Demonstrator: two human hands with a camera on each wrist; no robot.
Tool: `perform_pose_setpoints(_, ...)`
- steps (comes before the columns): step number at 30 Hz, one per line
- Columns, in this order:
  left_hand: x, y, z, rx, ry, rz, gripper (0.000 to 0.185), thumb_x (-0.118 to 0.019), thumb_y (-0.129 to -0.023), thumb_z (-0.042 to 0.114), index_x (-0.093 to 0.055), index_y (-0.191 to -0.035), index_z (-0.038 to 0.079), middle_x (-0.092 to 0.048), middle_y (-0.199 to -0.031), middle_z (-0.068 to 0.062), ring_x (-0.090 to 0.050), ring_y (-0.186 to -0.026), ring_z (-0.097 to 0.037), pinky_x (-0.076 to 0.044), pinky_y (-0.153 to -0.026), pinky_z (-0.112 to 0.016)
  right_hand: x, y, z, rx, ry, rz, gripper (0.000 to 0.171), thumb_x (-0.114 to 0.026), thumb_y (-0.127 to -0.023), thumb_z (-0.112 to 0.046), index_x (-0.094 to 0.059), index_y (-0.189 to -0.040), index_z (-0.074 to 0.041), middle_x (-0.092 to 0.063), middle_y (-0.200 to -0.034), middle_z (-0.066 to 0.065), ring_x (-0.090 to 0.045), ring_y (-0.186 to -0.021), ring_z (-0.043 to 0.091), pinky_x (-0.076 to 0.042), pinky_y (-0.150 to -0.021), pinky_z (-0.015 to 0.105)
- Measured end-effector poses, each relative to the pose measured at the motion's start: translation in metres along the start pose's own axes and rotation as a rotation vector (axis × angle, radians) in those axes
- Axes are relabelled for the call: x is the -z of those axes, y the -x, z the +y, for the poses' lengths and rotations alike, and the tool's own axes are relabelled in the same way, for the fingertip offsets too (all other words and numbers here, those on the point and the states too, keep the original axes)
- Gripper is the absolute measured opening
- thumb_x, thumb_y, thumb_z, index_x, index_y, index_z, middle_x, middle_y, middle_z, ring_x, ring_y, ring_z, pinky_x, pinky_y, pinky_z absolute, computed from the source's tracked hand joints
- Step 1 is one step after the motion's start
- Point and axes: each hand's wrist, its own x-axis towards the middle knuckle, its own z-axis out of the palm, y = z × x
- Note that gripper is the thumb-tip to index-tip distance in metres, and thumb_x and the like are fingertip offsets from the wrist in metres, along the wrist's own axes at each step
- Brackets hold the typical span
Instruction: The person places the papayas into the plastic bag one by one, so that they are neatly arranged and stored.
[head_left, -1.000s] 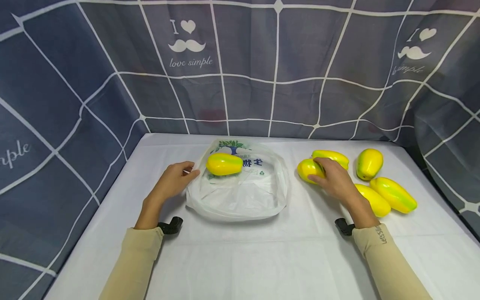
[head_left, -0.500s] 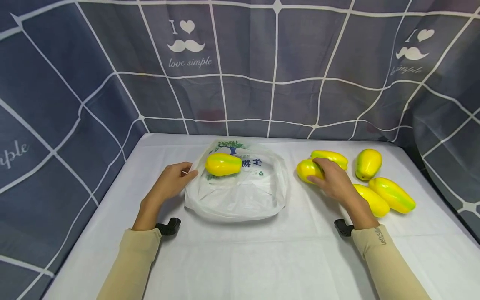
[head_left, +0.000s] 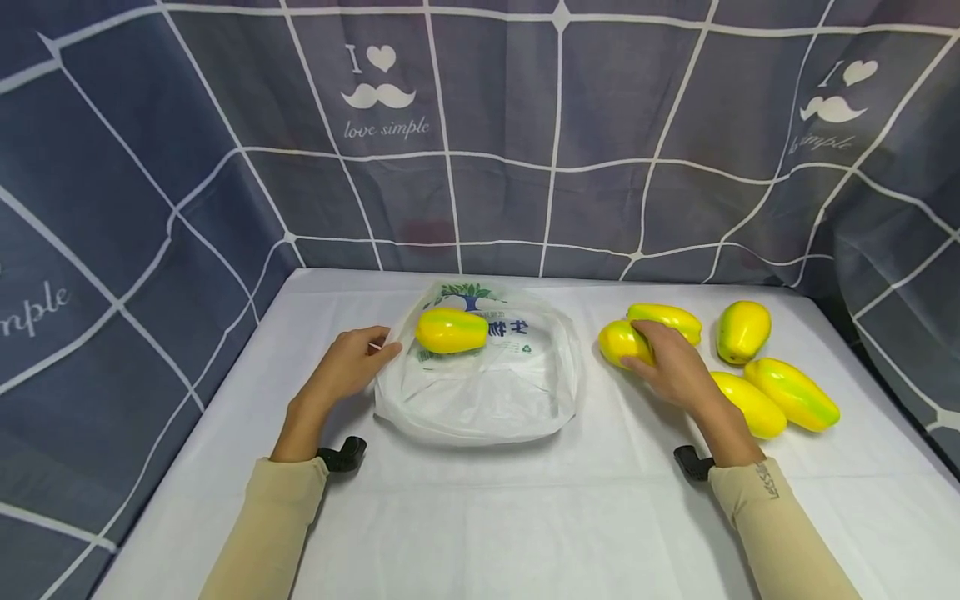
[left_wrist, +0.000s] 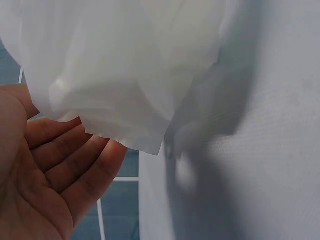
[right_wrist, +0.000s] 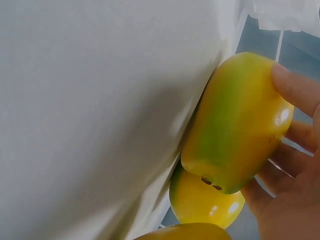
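Observation:
A white plastic bag (head_left: 480, 408) with a green-and-blue tree print lies spread on the table, its mouth facing up. Inside its rim rests one yellow-green papaya (head_left: 450, 331). My left hand (head_left: 347, 362) pinches the bag's left edge; the left wrist view shows the thin film (left_wrist: 115, 90) hanging between thumb and fingers. Over to the right, my right hand (head_left: 675, 362) grips another papaya (head_left: 617, 342), thumb on one side and fingers on the other. In the right wrist view this papaya (right_wrist: 232, 125) lies against the white tablecloth, its dark stem end showing.
Behind the gripped fruit lies a papaya (head_left: 667, 319) close to the fingers. Farther right are a papaya (head_left: 742, 332) and two more side by side, one papaya (head_left: 752, 406) partly behind the right wrist. A dark grid-patterned curtain (head_left: 495, 200) borders the white table (head_left: 525, 525).

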Motion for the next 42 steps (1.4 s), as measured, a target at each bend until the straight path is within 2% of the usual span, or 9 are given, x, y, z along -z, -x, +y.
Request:
perform_pose_setpoints(13, -0.0029, 0.0001, -0.0009, -0.029, -0.020, 0.007, 0.044, -0.057, -0.101, 0.025, -0.057, -0.132, -0.007, -0.064, -0.120, -0.023, -0.062, -0.103, -0.036, -0.050, -0.090, -0.050, -0.0016, 0.0058, 0.0032, 0.028, 0.027, -0.010, 0.067, -0.074, -0.085, -0.006, -0.040, -0.141, 0.010, -0.045, -0.140, 0.031, -0.039, -0.129, 0.050, -0.028, -0.107, 0.061)
perform_pose_setpoints(24, -0.0031, 0.0006, -0.0007, 0.006, -0.020, -0.009, 0.048, -0.056, -0.102, 0.028, -0.054, -0.135, -0.007, -0.062, -0.124, -0.024, -0.061, -0.106, -0.036, -0.050, -0.092, -0.050, -0.0026, 0.0080, 0.0054, 0.019, 0.024, -0.017, 0.068, -0.075, -0.086, -0.008, -0.040, -0.142, 0.010, -0.045, -0.141, 0.030, -0.039, -0.129, 0.049, -0.029, -0.106, 0.061)
perform_pose_setpoints(37, -0.0018, 0.0017, -0.0010, -0.002, -0.023, 0.000, 0.048, -0.056, -0.102, 0.029, -0.055, -0.135, -0.006, -0.063, -0.124, -0.023, -0.062, -0.106, -0.035, -0.050, -0.091, -0.049, -0.0022, 0.0098, 0.0018, 0.024, 0.048, -0.033, 0.070, -0.074, -0.088, -0.009, -0.037, -0.143, 0.010, -0.043, -0.141, 0.031, -0.039, -0.129, 0.049, -0.029, -0.107, 0.061)
perform_pose_setpoints(42, 0.0010, 0.0025, -0.0010, 0.001, -0.032, 0.008, 0.048, -0.056, -0.101, 0.029, -0.054, -0.136, -0.005, -0.062, -0.125, -0.023, -0.061, -0.107, -0.036, -0.049, -0.092, -0.050, -0.0032, 0.0103, -0.0001, -0.015, 0.035, -0.034, 0.072, -0.074, -0.088, -0.011, -0.033, -0.143, 0.012, -0.043, -0.138, 0.035, -0.040, -0.126, 0.051, -0.031, -0.104, 0.063)
